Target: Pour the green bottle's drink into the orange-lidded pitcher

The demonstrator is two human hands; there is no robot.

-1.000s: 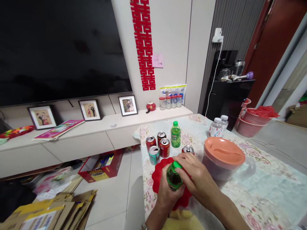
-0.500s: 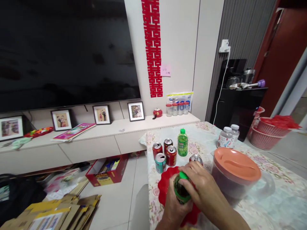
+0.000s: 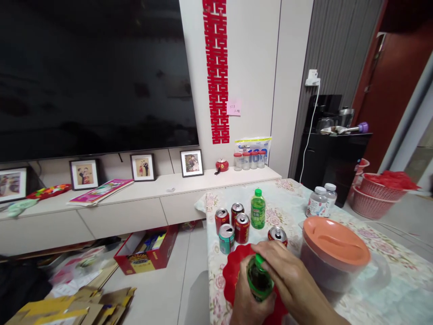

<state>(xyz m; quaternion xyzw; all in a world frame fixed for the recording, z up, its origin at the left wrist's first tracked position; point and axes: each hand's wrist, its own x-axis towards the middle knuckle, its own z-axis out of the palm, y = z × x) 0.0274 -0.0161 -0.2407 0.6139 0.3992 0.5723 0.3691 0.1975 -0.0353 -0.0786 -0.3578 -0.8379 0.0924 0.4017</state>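
Observation:
My left hand point(image 3: 249, 295) is wrapped round the body of a green bottle point(image 3: 259, 277), which tilts over a red scalloped tray point(image 3: 232, 271). Fingers of my right hand point(image 3: 284, 271) close on the bottle's green cap point(image 3: 259, 259). Just beyond the tray stand a teal can point(image 3: 226, 239) and several red cans point(image 3: 242, 228). A second green bottle point(image 3: 258, 210), capped and upright, is behind them. Another opened can point(image 3: 278, 235) stands partly hidden behind my right hand. My hands and the bottle cover much of the tray.
To the right is a large pitcher point(image 3: 334, 253) with an orange lid. Two white-capped jars point(image 3: 317, 202) stand behind it on the flowered tablecloth point(image 3: 402, 253). A red carton point(image 3: 147, 248) and flattened cardboard point(image 3: 77, 307) lie on the floor at left, below the low cabinet point(image 3: 122, 212).
The view has tipped slightly upward, so the table things sit lower in the picture. Both hands stay on the bottle, and the right-hand fingers have shifted round the cap.

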